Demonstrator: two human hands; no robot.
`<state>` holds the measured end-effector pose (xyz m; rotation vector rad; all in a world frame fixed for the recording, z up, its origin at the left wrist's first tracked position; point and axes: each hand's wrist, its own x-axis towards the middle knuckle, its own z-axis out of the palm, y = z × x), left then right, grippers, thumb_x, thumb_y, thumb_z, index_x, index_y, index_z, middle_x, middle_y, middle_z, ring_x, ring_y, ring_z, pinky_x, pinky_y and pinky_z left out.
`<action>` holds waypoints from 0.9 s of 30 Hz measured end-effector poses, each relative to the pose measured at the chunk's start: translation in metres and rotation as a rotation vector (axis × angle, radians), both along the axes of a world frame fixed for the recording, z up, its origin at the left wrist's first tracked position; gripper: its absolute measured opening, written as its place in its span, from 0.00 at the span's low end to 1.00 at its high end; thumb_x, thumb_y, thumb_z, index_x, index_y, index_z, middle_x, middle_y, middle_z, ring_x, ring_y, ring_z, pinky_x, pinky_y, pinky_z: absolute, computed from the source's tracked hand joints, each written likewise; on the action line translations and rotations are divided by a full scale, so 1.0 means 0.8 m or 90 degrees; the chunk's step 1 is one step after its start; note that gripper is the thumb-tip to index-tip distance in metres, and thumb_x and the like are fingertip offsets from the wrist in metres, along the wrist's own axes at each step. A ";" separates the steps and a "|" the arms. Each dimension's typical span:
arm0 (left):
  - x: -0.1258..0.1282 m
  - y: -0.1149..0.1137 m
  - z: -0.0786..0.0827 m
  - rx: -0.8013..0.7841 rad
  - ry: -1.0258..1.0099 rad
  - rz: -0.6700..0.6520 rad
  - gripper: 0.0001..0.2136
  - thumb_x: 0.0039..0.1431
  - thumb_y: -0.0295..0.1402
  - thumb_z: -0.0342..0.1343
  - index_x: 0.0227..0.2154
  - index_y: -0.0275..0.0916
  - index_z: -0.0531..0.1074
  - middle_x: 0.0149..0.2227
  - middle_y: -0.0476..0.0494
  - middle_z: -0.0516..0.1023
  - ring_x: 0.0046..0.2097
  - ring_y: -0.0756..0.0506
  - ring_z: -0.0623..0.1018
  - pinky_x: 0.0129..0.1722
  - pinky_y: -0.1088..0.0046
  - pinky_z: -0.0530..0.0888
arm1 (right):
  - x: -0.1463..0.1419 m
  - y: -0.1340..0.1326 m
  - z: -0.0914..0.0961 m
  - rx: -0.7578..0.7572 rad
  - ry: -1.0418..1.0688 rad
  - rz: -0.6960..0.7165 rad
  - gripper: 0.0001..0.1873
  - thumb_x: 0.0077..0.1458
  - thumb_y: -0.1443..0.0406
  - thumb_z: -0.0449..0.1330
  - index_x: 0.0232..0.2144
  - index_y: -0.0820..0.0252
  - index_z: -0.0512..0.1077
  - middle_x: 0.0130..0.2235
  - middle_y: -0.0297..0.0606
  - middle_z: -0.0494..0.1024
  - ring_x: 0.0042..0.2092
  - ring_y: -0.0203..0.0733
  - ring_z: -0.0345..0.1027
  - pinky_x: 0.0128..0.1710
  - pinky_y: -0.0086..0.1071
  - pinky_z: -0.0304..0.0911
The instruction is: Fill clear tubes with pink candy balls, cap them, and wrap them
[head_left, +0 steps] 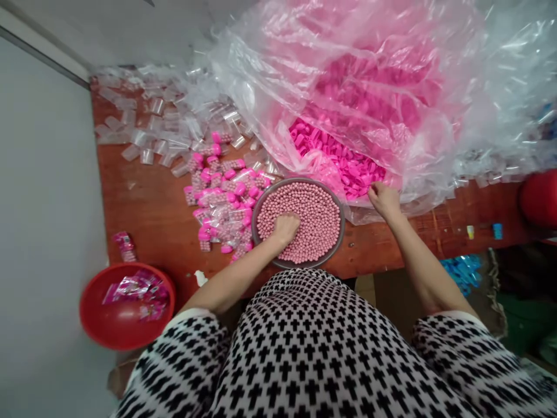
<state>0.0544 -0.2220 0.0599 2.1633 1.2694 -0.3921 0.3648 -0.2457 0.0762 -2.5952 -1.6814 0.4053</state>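
In the head view, a grey round bowl (340, 232) full of small pink beads (317, 215) stands at the table's front edge. My left hand (287, 227) is curled down into the beads, and whatever its fingers hold is hidden. Over at the mouth of a large clear plastic bag (261, 87), my right hand (384, 200) is closed in a pinch beside bright pink plastic caps (335, 157). Whether a cap is between those fingers is not visible. Left of the bowl lies a pile of clear containers with pink caps (221, 200), filled with beads.
Clear plastic containers (148, 136) are heaped at the back left of the wooden table (134, 203). A red basin (115, 316) with pink packets sits at the lower left. A red object (539, 199) stands far right, and blue pieces (463, 273) lie below the table edge.
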 end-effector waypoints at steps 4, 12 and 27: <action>0.024 0.002 -0.023 0.015 -0.054 0.013 0.13 0.59 0.22 0.43 0.42 0.30 0.71 0.42 0.29 0.75 0.45 0.39 0.76 0.41 0.64 0.71 | -0.023 -0.046 0.013 0.157 0.255 -0.049 0.21 0.55 0.58 0.52 0.44 0.65 0.72 0.34 0.43 0.78 0.34 0.43 0.70 0.38 0.36 0.63; -0.005 -0.010 -0.025 -0.206 -0.671 0.368 0.11 0.49 0.33 0.60 0.36 0.36 0.70 0.41 0.43 0.76 0.43 0.46 0.77 0.44 0.68 0.73 | -0.096 -0.058 0.017 0.080 0.564 0.059 0.16 0.51 0.57 0.58 0.39 0.58 0.76 0.38 0.38 0.78 0.39 0.43 0.70 0.43 0.38 0.64; -0.001 -0.051 0.058 -0.416 -0.925 0.524 0.18 0.43 0.37 0.66 0.36 0.36 0.71 0.36 0.46 0.78 0.39 0.47 0.77 0.41 0.67 0.76 | -0.172 -0.064 0.048 0.141 0.745 0.121 0.19 0.52 0.54 0.60 0.45 0.54 0.74 0.42 0.35 0.78 0.44 0.42 0.70 0.47 0.37 0.64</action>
